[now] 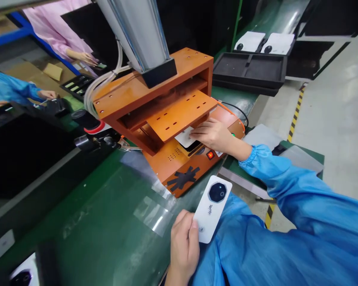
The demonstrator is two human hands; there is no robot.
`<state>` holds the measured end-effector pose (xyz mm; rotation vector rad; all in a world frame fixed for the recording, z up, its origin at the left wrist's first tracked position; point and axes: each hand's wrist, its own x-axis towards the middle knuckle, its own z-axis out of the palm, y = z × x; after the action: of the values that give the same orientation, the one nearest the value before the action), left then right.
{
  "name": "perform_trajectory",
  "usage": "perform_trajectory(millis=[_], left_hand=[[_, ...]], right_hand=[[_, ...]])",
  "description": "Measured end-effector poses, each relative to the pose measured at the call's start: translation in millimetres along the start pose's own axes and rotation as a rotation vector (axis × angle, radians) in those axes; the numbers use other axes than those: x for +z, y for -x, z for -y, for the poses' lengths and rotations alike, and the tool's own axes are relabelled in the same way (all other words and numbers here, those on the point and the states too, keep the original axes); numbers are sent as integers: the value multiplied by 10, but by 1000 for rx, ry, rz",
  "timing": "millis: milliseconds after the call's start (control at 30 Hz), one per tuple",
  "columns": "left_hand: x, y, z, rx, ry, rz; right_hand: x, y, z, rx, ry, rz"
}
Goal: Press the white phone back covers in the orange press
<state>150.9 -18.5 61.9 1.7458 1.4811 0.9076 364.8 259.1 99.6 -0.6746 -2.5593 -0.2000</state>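
Observation:
My left hand (183,238) is closed on the lower left edge of a white smartphone (207,222), holding it tilted above my lap. Its back faces up and shows a large dark round camera module and small printed marks. Under the raised plate of an orange press machine (164,157), my right hand (213,135) has its fingers closed at the edge of a second white phone (184,138). That phone lies over a dark bed, partly hidden by the plate and my fingers. The thumb of my right hand is out of sight.
A lit red switch (210,155) sits on the press front. Clear film (153,216) lies on the green bench (107,226). Black trays (247,71) and white phones (277,43) stand at the back right. Co-workers' hands (83,58) show at the upper left.

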Motion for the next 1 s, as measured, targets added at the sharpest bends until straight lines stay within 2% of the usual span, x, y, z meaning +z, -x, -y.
perform_trajectory(millis=[167,300,367,433,467,567,633,700,767,900,1000], left_hand=[[-56,-78,-4,169,-193,18],[-81,-172,21,280,-413,-13],[-63,-244,22,299,-509,-27],[-37,-313,18,311,-588,-33],[-24,-341,19,324,-625,-44],[-1,-382,62,393,-712,-107],[1,-386,126,415,-738,-149],[-5,-392,197,427,-757,-163],[-15,-411,249,448,-786,-165],[-48,-447,234,429,-831,-153],[-68,-393,134,390,-804,-142]], right_hand=[[-137,-42,16,60,-88,104],[-246,-110,76,61,-169,188],[-254,-88,157,86,-163,171],[-218,45,251,153,-141,56],[-185,163,294,218,-126,-45],[-52,692,376,546,-31,-428],[48,1083,400,721,88,-577],[143,1389,412,749,179,-552],[219,1554,406,705,213,-441],[248,1584,303,652,205,-285],[164,1623,300,682,55,-345]])
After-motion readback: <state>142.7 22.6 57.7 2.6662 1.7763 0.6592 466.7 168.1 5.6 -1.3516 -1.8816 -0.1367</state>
